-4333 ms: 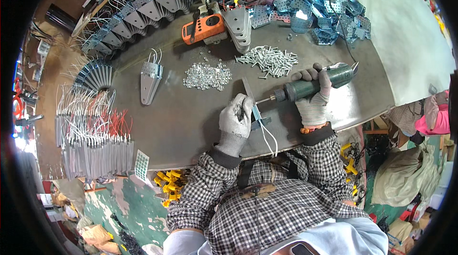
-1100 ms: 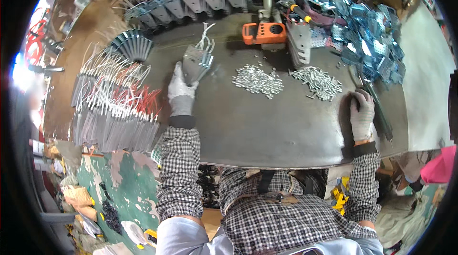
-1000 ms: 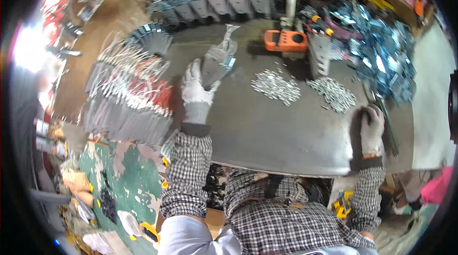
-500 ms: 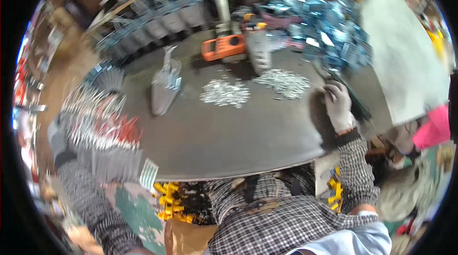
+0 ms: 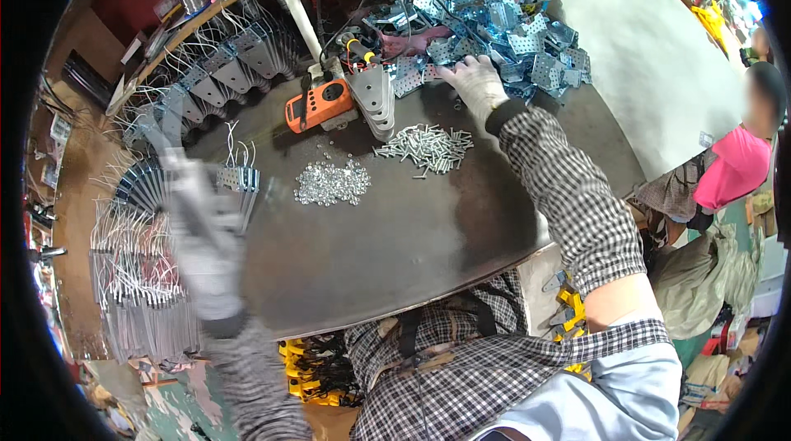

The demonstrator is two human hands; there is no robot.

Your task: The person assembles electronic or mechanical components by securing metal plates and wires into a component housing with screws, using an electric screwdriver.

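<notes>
My left hand (image 5: 204,235), in a pale glove, is smeared by motion over the left of the table, beside a small group of wired metal plates (image 5: 239,179). Its fingers are too blurred to read, and a grey streak beyond it may be a plate. My right hand (image 5: 476,85), also gloved, is at the near edge of a heap of bluish perforated metal brackets (image 5: 535,41). Its fingers are spread, with nothing seen between them. Nearer to me lie a pile of silvery screws (image 5: 430,148) and a pile of small shiny nuts (image 5: 331,183).
An orange meter (image 5: 319,105) stands beside stacked grey plates (image 5: 375,99). Wired plates line the rear shelf (image 5: 227,70), and more bundles (image 5: 144,276) cover the left edge. Cables hang at the back. A person in pink (image 5: 732,167) is at the far right.
My right hand has gone from the table's right side to the bracket heap. My left hand has moved inward from the far left bundles. The whole view has shifted.
</notes>
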